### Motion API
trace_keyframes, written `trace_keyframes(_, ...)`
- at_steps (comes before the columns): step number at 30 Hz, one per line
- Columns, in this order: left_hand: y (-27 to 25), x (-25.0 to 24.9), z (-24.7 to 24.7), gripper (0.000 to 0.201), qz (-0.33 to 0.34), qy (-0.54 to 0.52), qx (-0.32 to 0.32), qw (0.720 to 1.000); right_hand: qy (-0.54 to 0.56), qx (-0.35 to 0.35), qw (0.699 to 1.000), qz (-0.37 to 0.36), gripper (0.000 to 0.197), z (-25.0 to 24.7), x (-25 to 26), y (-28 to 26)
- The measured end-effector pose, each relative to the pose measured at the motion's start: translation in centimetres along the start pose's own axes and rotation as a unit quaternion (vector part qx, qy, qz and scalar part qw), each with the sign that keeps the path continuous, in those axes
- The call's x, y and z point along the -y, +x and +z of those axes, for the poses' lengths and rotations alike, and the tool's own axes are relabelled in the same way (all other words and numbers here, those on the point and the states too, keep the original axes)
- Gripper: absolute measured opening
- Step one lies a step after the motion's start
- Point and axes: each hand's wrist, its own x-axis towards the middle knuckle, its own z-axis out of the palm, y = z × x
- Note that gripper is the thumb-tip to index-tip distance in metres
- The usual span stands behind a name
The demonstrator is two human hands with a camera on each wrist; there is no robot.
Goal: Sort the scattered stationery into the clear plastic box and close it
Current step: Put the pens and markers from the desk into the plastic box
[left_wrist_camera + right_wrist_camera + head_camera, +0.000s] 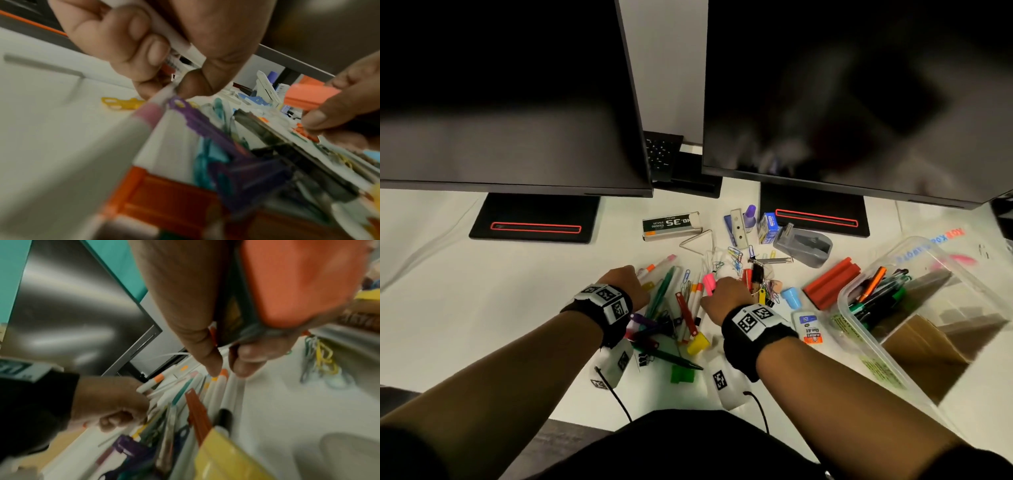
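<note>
The left hand (631, 286) curls round white markers (164, 30) at the left edge of the stationery pile (681, 308) on the white desk (465, 291); the right hand (726, 294) holds a pink highlighter (709, 283) in its palm while thumb and forefinger pinch at pens below; the clear plastic box (914, 308) stands open to the right, well apart, already holding pens.

Clear glossy plastic for the box (941, 346); matt white desk (482, 291). Smooth plastic marker barrels (216, 392), coloured wire paper clips (320, 358), printed cardboard staple carton (671, 224). Black cloth wristbands (753, 334). Dull black monitor screens (510, 96), possibly satin, blurred in the wrist views.
</note>
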Motion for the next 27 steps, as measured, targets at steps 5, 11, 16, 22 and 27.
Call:
trace_keyframes(5, 0.2, 0.3, -0.4, 0.018, 0.014, -0.033, -0.021, 0.999, -0.004, -0.012, 1.000, 0.017, 0.036, 0.8, -0.2, 0.1)
trace_keyframes(11, -0.2, -0.3, -0.7, 0.021, 0.058, -0.008, -0.015, 0.998, -0.037, -0.005, 0.999, 0.025, 0.039, 0.0, -0.8, 0.1)
trace_keyframes(16, 0.0, -1.7, 0.2, 0.027, 0.083, 0.009, 0.021, 0.996, -0.014, 0.003, 1.000, 0.022, 0.038, -0.6, -0.5, -0.1)
trace_keyframes(22, 0.2, -2.6, 0.1, 0.024, 0.095, 0.051, 0.024, 0.994, 0.004, -0.002, 1.000, 0.013, 0.041, 0.5, 0.0, 0.0)
trace_keyframes(27, 0.1, -2.6, 0.3, 0.022, 0.095, 0.037, 0.011, 0.995, 0.039, -0.010, 0.999, 0.016, 0.043, 1.1, 0.7, 0.5)
